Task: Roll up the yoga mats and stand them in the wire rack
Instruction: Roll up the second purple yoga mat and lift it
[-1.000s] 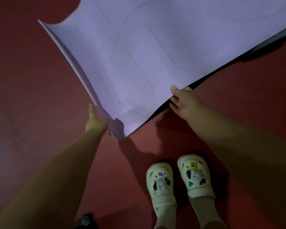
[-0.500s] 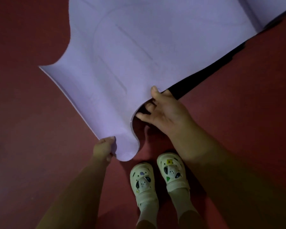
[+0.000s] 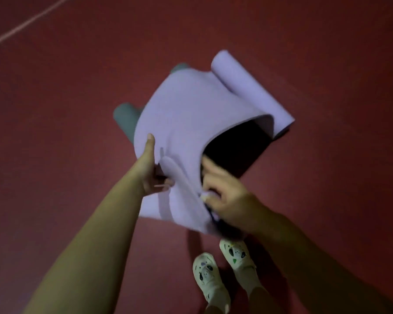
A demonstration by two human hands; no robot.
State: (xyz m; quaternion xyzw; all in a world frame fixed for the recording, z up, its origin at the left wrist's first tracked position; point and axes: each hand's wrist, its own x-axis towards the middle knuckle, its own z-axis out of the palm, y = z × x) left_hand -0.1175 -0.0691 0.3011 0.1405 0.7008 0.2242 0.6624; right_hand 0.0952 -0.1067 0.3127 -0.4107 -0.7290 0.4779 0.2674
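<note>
In the head view, a lilac mat (image 3: 186, 123) fills the centre of the frame, lifted off the red floor (image 3: 55, 109) at its near end and arching over a dark hollow. Its far end lies curled into a roll (image 3: 254, 91) at the upper right of centre, resting on the floor. The left hand (image 3: 149, 168) grips the mat's left edge, thumb laid flat on top and fingers curled underneath. The right hand (image 3: 225, 198), blurred, pinches the folded near edge at lower centre, fingers bent round it. A grey roll (image 3: 126, 120) lies on the floor left of centre, partly hidden under the mat. Two pale clogs (image 3: 222, 268) stand at the bottom, just below the hands.
</note>
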